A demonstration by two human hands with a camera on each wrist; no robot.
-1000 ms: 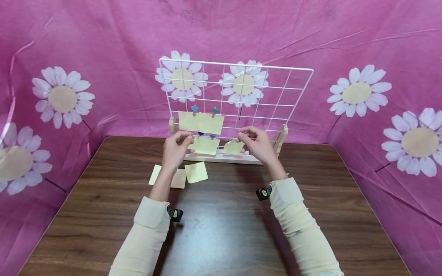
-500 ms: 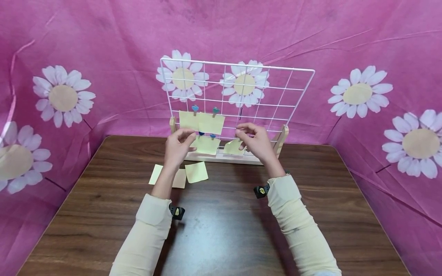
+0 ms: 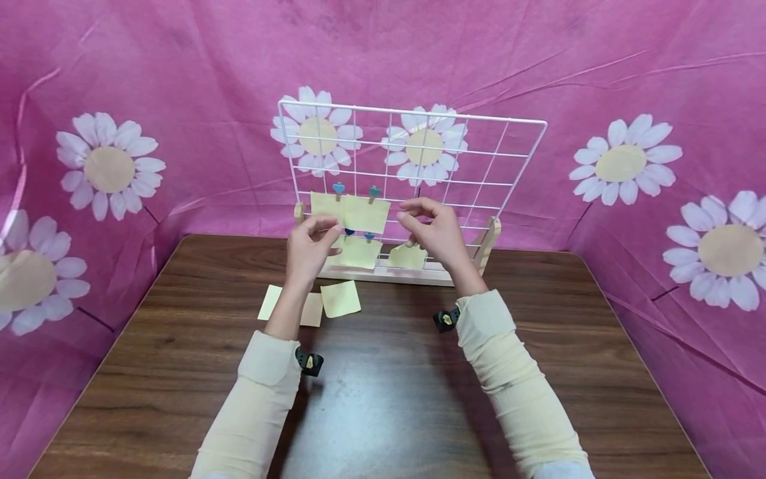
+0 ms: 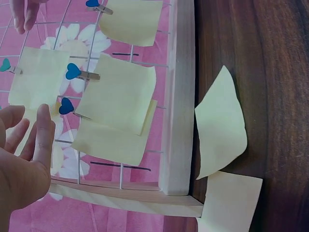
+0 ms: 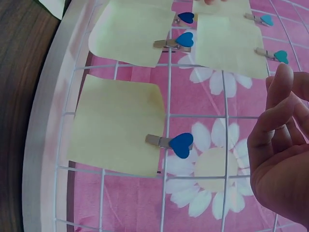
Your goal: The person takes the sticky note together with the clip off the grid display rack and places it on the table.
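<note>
My left hand [image 3: 308,249] is at the lower left of the white wire grid [image 3: 479,152], fingers loosely bent beside the clipped yellow sticky notes [image 3: 366,214]. In the left wrist view its fingers overlap one note; contact is unclear. My right hand [image 3: 439,229] hangs before the grid, fingers loosely curled, with nothing visible between them. Below it a separate sticky note [image 3: 407,257] hangs, pinned by a wooden peg with a dark blue heart [image 5: 181,145]. Other heart pegs, including a green one [image 3: 374,191], hold overlapping notes on the left.
Loose sticky notes [image 3: 341,299] lie on the dark wooden table [image 3: 383,392] in front of the grid's left end, partly behind my left forearm. The grid stands in a pale wooden base [image 3: 419,275]. A pink flowered cloth [image 3: 509,53] surrounds the table.
My right hand has risen and shifted left, away from the lower right note, which now shows more fully. My left hand has moved up slightly.
</note>
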